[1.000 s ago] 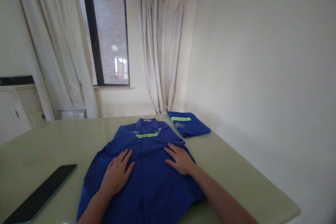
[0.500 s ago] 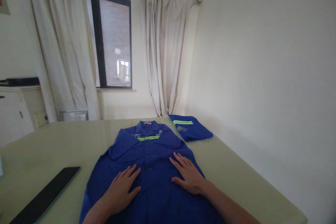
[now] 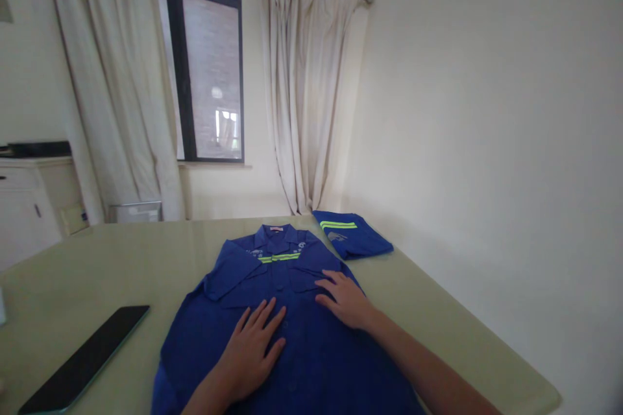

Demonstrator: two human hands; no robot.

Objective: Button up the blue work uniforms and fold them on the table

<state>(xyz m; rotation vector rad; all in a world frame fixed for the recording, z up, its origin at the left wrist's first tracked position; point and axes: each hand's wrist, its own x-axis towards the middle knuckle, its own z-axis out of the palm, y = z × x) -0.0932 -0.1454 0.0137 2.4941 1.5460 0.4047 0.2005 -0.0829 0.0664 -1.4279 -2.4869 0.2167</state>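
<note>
A blue short-sleeved work shirt (image 3: 287,369) with a yellow-green reflective stripe across its chest lies front side up, collar pointing away from me. Its left-side sleeve is laid inward over the front. My left hand (image 3: 253,350) rests on the shirt just left of the button line, fingers spread. Further up on the right, my right hand (image 3: 345,298) lies on the cloth near the chest pocket, fingers apart as well. Neither hand grips the fabric. The lower end of the shirt runs out of view at the bottom.
A folded blue garment (image 3: 357,240) with a similar stripe lies at the far right of the pale green table (image 3: 452,331). A flat dark tablet-like slab (image 3: 87,356) is at the left. A wall borders the right side; curtains (image 3: 306,84) and a window stand behind.
My left hand has slid right and slightly up the shirt. My right hand has moved a little further up towards the chest. The shirt's upper part has shifted slightly right.
</note>
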